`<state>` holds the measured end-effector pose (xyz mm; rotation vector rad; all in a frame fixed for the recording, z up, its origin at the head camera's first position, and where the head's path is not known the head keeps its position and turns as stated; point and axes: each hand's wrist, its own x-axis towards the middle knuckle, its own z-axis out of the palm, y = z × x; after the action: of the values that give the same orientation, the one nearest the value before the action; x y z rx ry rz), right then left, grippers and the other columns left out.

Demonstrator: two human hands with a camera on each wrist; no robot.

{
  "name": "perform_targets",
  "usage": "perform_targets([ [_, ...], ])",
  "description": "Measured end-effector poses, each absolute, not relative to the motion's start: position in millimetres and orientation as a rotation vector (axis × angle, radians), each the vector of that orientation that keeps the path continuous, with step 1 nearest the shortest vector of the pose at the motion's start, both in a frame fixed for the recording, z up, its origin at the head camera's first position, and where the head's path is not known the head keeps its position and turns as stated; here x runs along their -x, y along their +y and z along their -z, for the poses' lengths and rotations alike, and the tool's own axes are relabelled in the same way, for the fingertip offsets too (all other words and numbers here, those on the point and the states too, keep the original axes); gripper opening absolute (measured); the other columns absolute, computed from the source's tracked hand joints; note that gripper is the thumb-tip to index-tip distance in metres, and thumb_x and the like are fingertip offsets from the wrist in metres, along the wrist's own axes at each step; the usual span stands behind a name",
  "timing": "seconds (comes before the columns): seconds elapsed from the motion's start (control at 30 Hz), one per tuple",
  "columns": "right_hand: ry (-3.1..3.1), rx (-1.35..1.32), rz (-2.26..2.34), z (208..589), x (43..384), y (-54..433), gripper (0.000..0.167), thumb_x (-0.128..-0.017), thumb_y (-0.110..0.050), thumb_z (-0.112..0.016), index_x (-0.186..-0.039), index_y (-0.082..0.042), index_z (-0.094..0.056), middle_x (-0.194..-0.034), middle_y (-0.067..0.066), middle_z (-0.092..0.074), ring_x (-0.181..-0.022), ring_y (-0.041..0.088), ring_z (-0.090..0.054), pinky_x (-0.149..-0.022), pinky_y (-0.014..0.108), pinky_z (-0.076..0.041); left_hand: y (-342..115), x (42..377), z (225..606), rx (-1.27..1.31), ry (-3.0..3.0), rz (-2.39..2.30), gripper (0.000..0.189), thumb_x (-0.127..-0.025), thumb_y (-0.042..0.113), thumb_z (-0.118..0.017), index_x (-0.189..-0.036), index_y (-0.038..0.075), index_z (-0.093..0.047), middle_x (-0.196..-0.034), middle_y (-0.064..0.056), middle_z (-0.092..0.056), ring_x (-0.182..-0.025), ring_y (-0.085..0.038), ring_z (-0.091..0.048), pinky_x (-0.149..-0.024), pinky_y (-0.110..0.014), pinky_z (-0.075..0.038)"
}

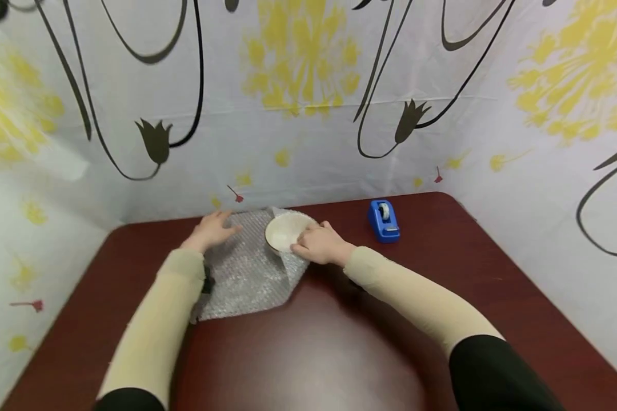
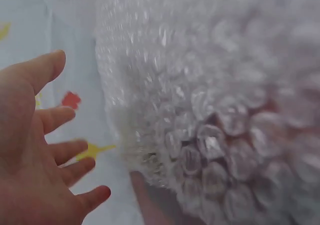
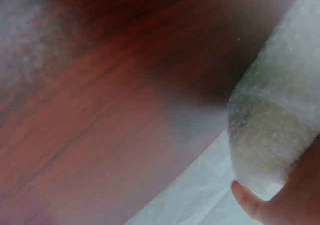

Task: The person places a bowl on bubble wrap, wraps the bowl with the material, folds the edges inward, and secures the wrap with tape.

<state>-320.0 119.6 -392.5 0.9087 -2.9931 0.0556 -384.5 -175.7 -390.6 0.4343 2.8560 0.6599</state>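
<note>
A white bowl (image 1: 281, 233) with a thin dark rim is tilted on a sheet of bubble wrap (image 1: 247, 279). My right hand (image 1: 321, 244) is at the bowl's right side, fingers bent over the rim, and pinches the wrap drawn up there. From the right wrist, the wrap (image 3: 270, 145) covers the bowl's outer side, and a fingertip (image 3: 245, 197) shows at its edge. Over the left part of the sheet, my left hand (image 1: 212, 231) is held with fingers spread and nothing in it. In the left wrist view those fingers (image 2: 70, 152) are apart from the wrap.
A blue tape dispenser (image 1: 384, 221) with a roll of tape stands to the right of the bowl, near the back of the dark red table (image 1: 360, 342). A white cloth (image 1: 308, 165) with flower prints hangs behind the table and along its sides.
</note>
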Motion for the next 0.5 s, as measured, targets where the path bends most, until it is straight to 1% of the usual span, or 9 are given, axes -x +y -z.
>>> perform_targets([
  [0.1, -3.074, -0.920, -0.008, 397.4, 312.7, 126.7, 0.046, -0.100, -0.044, -0.033, -0.070, -0.025, -0.062, -0.087, -0.008, -0.065, -0.098, 0.019, -0.053, -0.079, 0.045, -0.037, -173.0, 386.1, 415.1, -0.296, 2.749, -0.776, 0.081, -0.099, 0.049, -0.044, -0.155, 0.001, -0.010, -0.155, -0.032, -0.004, -0.140, -0.051, -0.005, -0.108, -0.066, -0.015],
  [0.2, -3.092, -0.947, -0.019, 398.5, 310.7, 128.5, 0.045, -0.100, -0.044, -0.034, -0.072, -0.025, -0.064, -0.088, -0.009, -0.066, -0.098, 0.019, -0.052, -0.078, 0.046, -0.038, -173.4, 387.6, 426.9, -0.153, 2.649, -0.908, 0.087, -0.098, 0.051, -0.044, -0.155, 0.002, 0.000, -0.155, -0.032, -0.001, -0.140, -0.052, -0.002, -0.108, -0.066, -0.016],
  [0.3, -3.087, -0.948, -0.038, 393.6, 313.6, 124.7, 0.046, -0.100, -0.044, -0.034, -0.081, -0.023, -0.070, -0.097, -0.007, -0.068, -0.103, 0.020, -0.052, -0.083, 0.050, -0.038, -176.7, 391.1, 421.8, -0.055, 2.612, -0.977, 0.088, -0.098, 0.051, -0.043, -0.155, 0.005, 0.005, -0.156, -0.031, -0.001, -0.141, -0.051, 0.000, -0.108, -0.066, -0.015],
  [0.37, -3.086, -0.930, -0.049, 390.8, 317.6, 121.3, 0.045, -0.100, -0.044, -0.034, -0.088, -0.022, -0.072, -0.104, -0.007, -0.069, -0.106, 0.020, -0.051, -0.086, 0.052, -0.038, -179.5, 393.8, 411.9, -0.055, 2.606, -0.991, 0.088, -0.098, 0.052, -0.042, -0.155, 0.006, 0.007, -0.157, -0.028, -0.001, -0.141, -0.050, -0.002, -0.108, -0.065, -0.015],
  [0.4, -3.086, -0.914, -0.055, 390.1, 319.9, 119.6, 0.045, -0.100, -0.045, -0.034, -0.089, -0.022, -0.072, -0.105, -0.008, -0.068, -0.107, 0.019, -0.050, -0.087, 0.052, -0.038, -180.8, 396.2, 407.4, -0.061, 2.611, -0.998, 0.088, -0.098, 0.053, -0.042, -0.155, 0.006, 0.008, -0.158, -0.027, -0.001, -0.142, -0.049, -0.002, -0.109, -0.064, -0.015],
  [0.5, -3.075, -0.889, -0.118, 390.3, 324.8, 115.4, 0.044, -0.099, -0.044, -0.034, -0.087, -0.021, -0.071, -0.100, -0.008, -0.068, -0.106, 0.019, -0.050, -0.085, 0.049, -0.039, -182.4, 403.4, 397.1, -0.086, 2.658, -1.062, 0.088, -0.098, 0.049, -0.046, -0.155, 0.007, 0.006, -0.159, -0.024, -0.002, -0.142, -0.047, -0.008, -0.109, -0.063, -0.017],
])
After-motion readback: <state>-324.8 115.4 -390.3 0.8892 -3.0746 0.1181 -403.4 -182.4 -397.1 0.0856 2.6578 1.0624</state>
